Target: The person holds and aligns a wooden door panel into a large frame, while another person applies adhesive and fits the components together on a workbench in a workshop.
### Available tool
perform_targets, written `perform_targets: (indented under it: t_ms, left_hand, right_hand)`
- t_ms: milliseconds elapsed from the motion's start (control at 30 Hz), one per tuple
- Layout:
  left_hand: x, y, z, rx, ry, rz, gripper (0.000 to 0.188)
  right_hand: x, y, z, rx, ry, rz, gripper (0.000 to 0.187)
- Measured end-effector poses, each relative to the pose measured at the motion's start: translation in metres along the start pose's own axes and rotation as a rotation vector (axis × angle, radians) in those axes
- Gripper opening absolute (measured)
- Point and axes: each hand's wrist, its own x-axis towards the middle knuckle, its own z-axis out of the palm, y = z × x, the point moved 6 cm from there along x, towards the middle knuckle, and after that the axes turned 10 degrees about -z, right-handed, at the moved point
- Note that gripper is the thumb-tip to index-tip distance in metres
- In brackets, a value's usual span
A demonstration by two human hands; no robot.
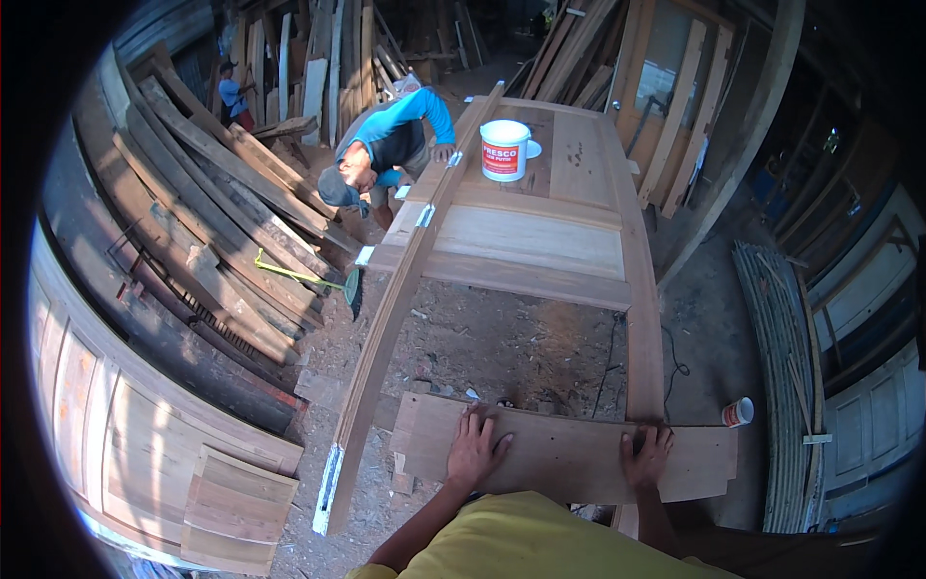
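A wide brown wooden board (550, 454) lies crosswise in front of me, near my body. My left hand (473, 450) rests on its left half, fingers hooked over the far edge. Near the other end, my right hand (646, 457) grips the same edge. Beyond the board stretches a partly assembled panelled door frame (531, 268) with an open gap at its near end. Its long left stile (386, 333) lies at a slant, with white glue-like patches on it. The right stile (644, 357) runs down to the board.
A co-worker in blue sleeves (371, 145) bends at the frame's far left, one hand on the stile. A white bucket (504, 150) stands on the door. Stacked planks (222, 212) fill the left side. A small cup-shaped container (738, 412) sits beyond the board's right end.
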Motion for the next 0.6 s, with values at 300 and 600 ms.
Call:
perform_targets:
  t_ms: [300,600]
  left_hand:
    - [0.0003,0.0024,-0.0009,0.01,0.005,-0.016,0.061]
    - [0.0005,0.0032,0.0003,0.012,-0.017,-0.031,0.061]
  right_hand:
    - [0.0005,0.0011,-0.0006,-0.012,-0.011,0.001,0.049]
    - [0.0,0.0011,-0.002,0.0,0.003,-0.004,0.049]
